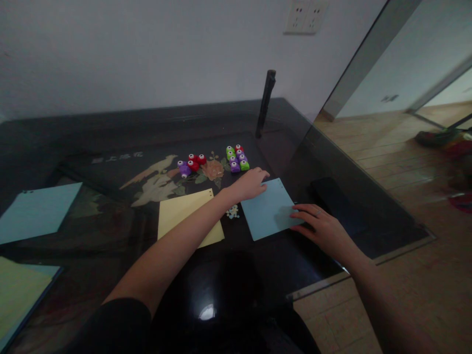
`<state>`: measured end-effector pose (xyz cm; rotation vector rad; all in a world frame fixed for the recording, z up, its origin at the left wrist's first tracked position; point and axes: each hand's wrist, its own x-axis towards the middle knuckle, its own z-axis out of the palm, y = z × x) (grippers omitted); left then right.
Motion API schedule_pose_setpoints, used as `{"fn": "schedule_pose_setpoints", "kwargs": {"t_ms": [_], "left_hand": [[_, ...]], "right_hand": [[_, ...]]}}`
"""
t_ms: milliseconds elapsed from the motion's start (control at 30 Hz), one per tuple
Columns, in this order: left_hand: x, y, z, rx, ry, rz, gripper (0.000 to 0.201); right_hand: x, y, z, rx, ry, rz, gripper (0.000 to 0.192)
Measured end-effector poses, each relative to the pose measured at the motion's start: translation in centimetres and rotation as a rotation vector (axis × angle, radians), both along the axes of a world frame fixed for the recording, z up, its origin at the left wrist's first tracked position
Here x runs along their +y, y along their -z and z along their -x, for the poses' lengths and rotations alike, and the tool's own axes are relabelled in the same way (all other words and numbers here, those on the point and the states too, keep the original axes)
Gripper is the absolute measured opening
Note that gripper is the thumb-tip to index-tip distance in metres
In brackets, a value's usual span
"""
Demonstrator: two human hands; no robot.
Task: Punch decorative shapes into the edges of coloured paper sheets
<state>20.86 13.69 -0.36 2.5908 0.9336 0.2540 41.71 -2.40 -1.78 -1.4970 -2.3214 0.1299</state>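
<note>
Your left hand (pixel 251 184) lies loosely curled, fingers resting on the far left corner of the blue paper sheet (pixel 269 209). Your right hand (pixel 322 227) is flat and spread, fingertips pressing the sheet's right edge. The sheet lies on the dark table (pixel 110 132), right of a yellow sheet (pixel 184 211), near the small coloured punches (pixel 237 158).

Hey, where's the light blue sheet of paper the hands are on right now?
The light blue sheet lies right of centre on the dark table, under both hands, just right of the yellow sheet and paper bits.
</note>
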Motion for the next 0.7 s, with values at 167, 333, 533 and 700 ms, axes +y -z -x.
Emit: {"fn": "schedule_pose_setpoints", "kwargs": {"t_ms": [167, 333, 533, 700], "left_hand": [[-0.3, -1.7, 4.8, 0.0, 0.108, -0.06, 0.03], [-3.2, -2.6, 7.8, 0.116, 0.332, -0.226, 0.039], [-4.0, -2.1, 7.4, 0.154, 0.425, -0.35, 0.033], [-3.5, -2.1, 7.0, 0.18, 0.468, -0.421, 0.031]], "right_hand": [[1.5, -0.9, 0.0, 0.305, 0.253, 0.139, 0.024], [4.2, -0.7, 0.0, 0.513, 0.344, 0.261, 0.032], [6.3, -0.6, 0.6, 0.769, 0.359, 0.368, 0.041], [6.5, -0.4, 0.8, 0.803, 0.384, 0.366, 0.042]]}}
